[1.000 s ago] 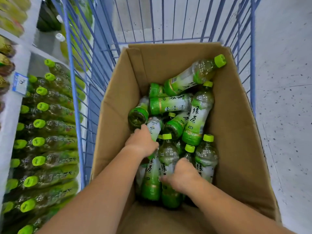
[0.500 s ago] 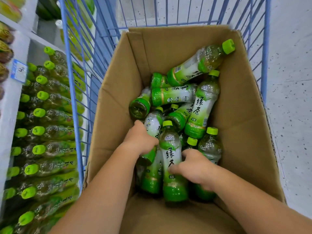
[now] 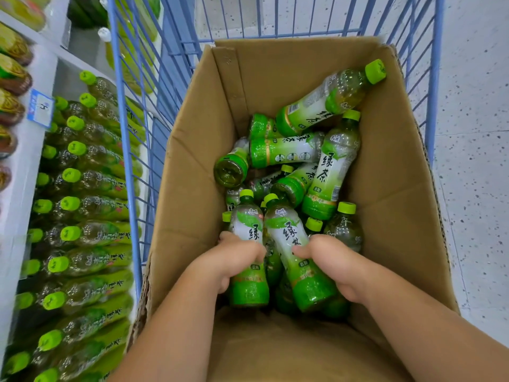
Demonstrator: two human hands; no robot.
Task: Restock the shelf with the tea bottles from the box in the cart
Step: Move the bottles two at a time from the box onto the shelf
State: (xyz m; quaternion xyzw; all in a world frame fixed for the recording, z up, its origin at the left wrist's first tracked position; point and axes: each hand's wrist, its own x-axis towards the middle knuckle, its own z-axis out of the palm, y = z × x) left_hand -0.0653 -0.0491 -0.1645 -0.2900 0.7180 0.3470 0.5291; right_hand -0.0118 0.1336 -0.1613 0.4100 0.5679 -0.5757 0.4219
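An open cardboard box (image 3: 192, 150) sits in a blue wire cart (image 3: 129, 161) and holds several green-capped tea bottles lying in a loose pile (image 3: 325, 172). My left hand (image 3: 234, 257) grips one tea bottle (image 3: 248, 232) round its middle, cap pointing away from me. My right hand (image 3: 330, 260) grips a second tea bottle (image 3: 292, 238) right beside it. Both bottles are raised above the pile, side by side. The shelf (image 3: 24, 172) at the left holds rows of the same bottles (image 3: 91, 205).
A blue price tag (image 3: 40, 108) hangs on the shelf edge. Other packaged goods (image 3: 11, 78) fill the far-left shelf. Speckled white floor (image 3: 476, 161) lies to the right of the cart. The cart's wire side stands between the box and the shelf.
Both hands have closed round a bottle each and lifted them up out of the pile towards me. Before, they were reaching down among the bottles.
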